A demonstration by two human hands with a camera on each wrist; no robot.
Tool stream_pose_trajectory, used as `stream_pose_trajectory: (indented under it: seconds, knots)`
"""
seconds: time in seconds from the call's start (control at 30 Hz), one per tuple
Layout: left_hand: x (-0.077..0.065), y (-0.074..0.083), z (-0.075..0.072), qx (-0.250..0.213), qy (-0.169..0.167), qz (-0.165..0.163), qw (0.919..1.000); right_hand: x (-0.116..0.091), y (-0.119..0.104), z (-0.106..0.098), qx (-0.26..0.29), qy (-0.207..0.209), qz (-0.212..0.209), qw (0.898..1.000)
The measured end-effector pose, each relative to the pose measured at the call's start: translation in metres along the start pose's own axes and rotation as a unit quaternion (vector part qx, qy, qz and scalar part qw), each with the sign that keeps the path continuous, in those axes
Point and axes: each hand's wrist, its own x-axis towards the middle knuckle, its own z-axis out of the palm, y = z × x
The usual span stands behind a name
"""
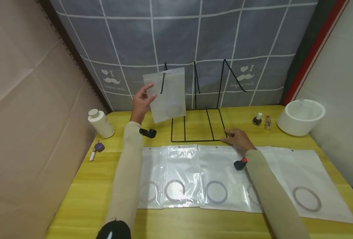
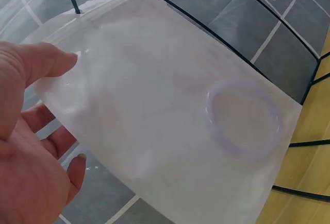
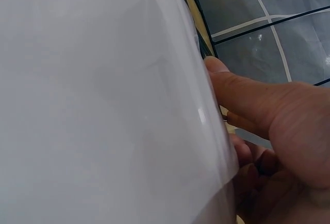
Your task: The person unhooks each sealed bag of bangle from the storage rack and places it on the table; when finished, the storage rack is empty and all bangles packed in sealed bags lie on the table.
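Observation:
A white zip bag [image 1: 167,106] with a pale purple ring [image 2: 242,118] inside hangs tilted on the left hook of a black wire display rack [image 1: 196,141]. My left hand [image 1: 140,104] holds the bag's left edge, thumb on its front and some fingers partly hidden behind it. At the rack's front right corner, my right hand [image 1: 237,138] grips the base wire with thumb and curled fingers. Several more ring bags [image 1: 182,176] lie in a row in front of the rack. One such bag [image 3: 103,105] fills much of the right wrist view.
A white bottle [image 1: 101,123], a purple-lidded jar [image 1: 99,147] and a small tube [image 1: 92,155] are at the left edge. On the right are a nail polish bottle [image 1: 257,119], a small clip-like item [image 1: 268,122] and a white round container [image 1: 300,121]. A grey checked cloth [image 1: 176,39] hangs behind.

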Motion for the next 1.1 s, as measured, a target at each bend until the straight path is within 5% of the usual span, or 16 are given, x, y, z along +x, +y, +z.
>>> stream_pose_trajectory:
  seconds: [0.27,0.57,0.67,0.9,1.1]
  knots:
    - [-0.009,0.023,-0.002,-0.025,0.002,0.023,0.9994,-0.002,0.001,0.001,0.009,-0.011,0.005,1.000]
    - [-0.015,0.008,-0.013,-0.002,0.015,0.071,0.9974,-0.004,0.000,0.000,0.008,-0.008,-0.001,1.000]
    - [-0.024,0.010,-0.015,0.007,0.013,0.086,0.9962,-0.004,0.000,-0.001,0.010,-0.008,0.001,1.000]
    - [-0.063,0.052,-0.017,0.004,-0.002,0.095,0.9954,-0.005,0.000,-0.002,0.020,-0.009,0.000,1.000]
    - [-0.081,0.051,-0.026,0.015,-0.011,0.114,0.9933,-0.006,0.000,0.000,0.010,-0.007,-0.005,1.000]
